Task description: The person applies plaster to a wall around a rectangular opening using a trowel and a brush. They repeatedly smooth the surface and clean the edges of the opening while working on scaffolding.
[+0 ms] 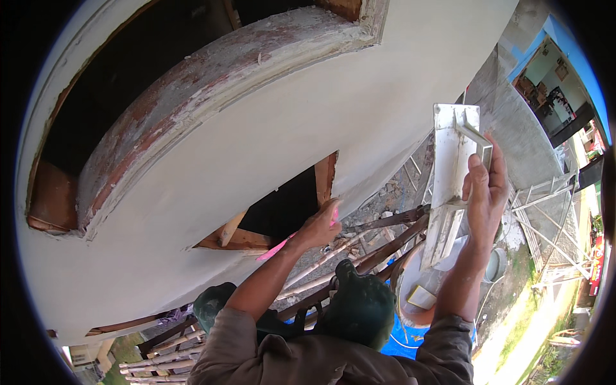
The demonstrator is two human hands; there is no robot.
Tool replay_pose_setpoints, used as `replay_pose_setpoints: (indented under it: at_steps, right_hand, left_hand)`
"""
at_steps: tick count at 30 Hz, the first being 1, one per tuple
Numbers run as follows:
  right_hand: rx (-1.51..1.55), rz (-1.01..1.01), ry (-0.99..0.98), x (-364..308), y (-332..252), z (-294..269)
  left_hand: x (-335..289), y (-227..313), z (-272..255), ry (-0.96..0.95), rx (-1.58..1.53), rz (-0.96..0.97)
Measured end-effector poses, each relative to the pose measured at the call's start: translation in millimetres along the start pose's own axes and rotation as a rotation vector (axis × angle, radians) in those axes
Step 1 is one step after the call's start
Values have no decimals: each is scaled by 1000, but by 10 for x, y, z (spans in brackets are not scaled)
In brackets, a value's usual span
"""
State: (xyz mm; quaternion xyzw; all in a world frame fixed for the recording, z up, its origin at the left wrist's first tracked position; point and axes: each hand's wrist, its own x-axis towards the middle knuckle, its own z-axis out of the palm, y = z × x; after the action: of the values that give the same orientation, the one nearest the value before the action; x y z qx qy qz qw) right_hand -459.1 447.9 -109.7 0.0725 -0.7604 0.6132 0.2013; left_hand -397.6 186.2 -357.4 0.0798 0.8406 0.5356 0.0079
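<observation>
There is one pink tool (277, 247) and one white plaster float (451, 179) (a long flat board with a handle). The left hand (319, 228) is closed around the pink tool at the lower corner of the small wall opening (289, 208) in the white plastered wall (359, 109); the tool's long axis runs diagonally, with its free end pointing down and to the left. The right hand (486, 192) is closed on the float's handle, holding it raised beside the wall. The float stands almost upright, long axis vertical, above one bucket (417, 292).
</observation>
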Motion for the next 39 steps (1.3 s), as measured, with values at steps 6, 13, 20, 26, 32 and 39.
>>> replay_pose_setpoints:
  at_steps: [6,13,20,26,32,39]
  right_hand:
    - [-550,-92,-73,632,-785,188]
    - [-555,-127,-21,462,-781,613]
    - [-224,-116,-102,150,-949,657]
    - [-308,-552,-464,-321,-1413,687]
    - [-402,-1014,-872,-805,-2072,1453]
    - [-393,-1069,-943,-1323,-2495,2109]
  left_hand:
    - [851,1676,-522,43,-530,255]
    - [472,2350,-396,-118,-501,152]
    - [232,2235,-490,-157,-494,282]
    - [-462,1714,-941,53,-643,422]
    - [-1337,1253,-1258,215,-1083,260]
    - [-1958,886,-1475,530,-763,365]
